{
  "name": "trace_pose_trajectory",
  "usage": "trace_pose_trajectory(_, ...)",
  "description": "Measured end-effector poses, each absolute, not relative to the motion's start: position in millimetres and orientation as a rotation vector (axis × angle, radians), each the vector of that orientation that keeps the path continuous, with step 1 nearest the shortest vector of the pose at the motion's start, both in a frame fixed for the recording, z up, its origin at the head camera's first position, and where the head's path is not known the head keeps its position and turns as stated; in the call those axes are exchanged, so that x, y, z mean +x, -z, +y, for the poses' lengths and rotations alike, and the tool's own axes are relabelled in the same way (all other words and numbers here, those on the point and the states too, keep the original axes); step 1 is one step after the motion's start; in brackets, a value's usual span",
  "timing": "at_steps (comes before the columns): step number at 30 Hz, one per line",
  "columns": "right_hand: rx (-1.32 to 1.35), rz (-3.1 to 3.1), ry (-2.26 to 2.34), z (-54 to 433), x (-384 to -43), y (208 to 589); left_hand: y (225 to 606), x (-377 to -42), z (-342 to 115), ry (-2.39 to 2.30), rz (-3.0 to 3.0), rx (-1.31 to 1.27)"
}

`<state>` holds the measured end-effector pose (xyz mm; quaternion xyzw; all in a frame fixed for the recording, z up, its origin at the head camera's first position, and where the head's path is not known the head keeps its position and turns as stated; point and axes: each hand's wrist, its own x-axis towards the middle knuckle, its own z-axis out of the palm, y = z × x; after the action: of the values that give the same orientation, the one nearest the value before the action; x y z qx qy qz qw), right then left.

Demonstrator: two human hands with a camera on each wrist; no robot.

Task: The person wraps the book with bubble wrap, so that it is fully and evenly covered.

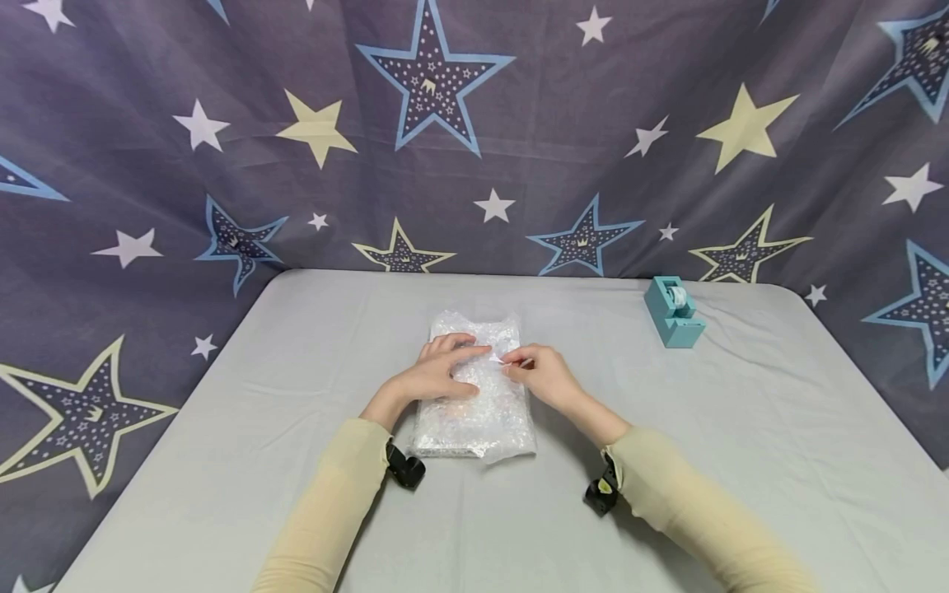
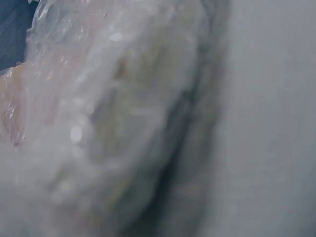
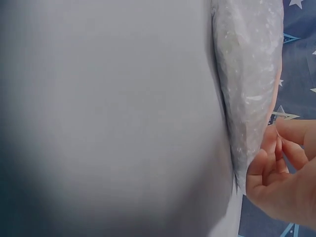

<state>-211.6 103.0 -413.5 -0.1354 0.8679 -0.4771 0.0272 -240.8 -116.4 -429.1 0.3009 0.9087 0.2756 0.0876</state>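
Note:
A flat rectangular package in clear bubble wrap (image 1: 478,424) lies on the table under both hands. What is inside is blurred by the wrap. My left hand (image 1: 433,375) rests on the package's upper left with its fingers extended and thumb spread. Above its right side, my right hand (image 1: 547,377) pinches a small strip of clear tape (image 1: 496,358) between thumb and forefinger, at the wrap's surface. The right wrist view shows the curled fingers of that hand (image 3: 286,182) beside the wrapped package (image 3: 247,74). In the left wrist view the bubble wrap (image 2: 118,128) is close and blurred.
A teal tape dispenser (image 1: 673,313) with a roll in it stands at the back right of the table. The table has a pale grey cloth (image 1: 296,346). Behind it hangs a dark curtain (image 1: 534,99) with stars.

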Motion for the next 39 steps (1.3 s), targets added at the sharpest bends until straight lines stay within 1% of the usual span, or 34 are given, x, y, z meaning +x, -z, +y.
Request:
trace_pose_trajectory(12,-0.379,2.716,1.417,89.2,-211.3,408.3,428.2,-240.1,-116.4,-0.854,2.689,0.907)
trace_pose_trajectory(39,-0.253,2.825,1.326,80.7,-213.4,415.4,426.6,-239.5,-115.3,-0.844,2.688,0.893)
